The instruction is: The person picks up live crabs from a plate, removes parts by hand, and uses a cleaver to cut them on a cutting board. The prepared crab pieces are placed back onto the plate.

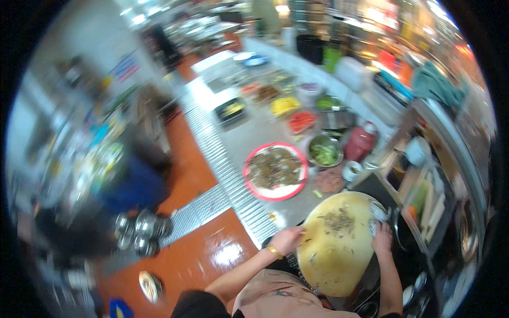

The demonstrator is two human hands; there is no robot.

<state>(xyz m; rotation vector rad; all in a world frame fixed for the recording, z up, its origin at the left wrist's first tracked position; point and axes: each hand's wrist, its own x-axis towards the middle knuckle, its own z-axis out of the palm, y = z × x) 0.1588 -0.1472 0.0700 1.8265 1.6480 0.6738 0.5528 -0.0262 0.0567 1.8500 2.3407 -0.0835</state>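
A large round yellowish cutting board (pixel 338 250) lies before me, with dark scraps (pixel 338 222) scattered over its surface. At the board's left edge is my left hand (pixel 291 240), with its fingers bent at the rim; the wrist wears a gold-coloured band. My right hand (pixel 383 237) is at the board's right edge, touching a crumpled whitish cloth or wrapper (pixel 377 214); blur hides how its fingers hold it. Beyond the board, a red-rimmed round tray (pixel 304 181) holds a heap of greyish-brown food pieces (pixel 274 169).
A steel bowl of cut greens (pixel 325 151), a pinkish lump of meat (pixel 329 179) and a small white cup (pixel 352 171) stand beyond the board. Farther back are trays of red (pixel 301 121) and yellow (pixel 285 106) food. A rack of vegetables (pixel 423 202) is at right.
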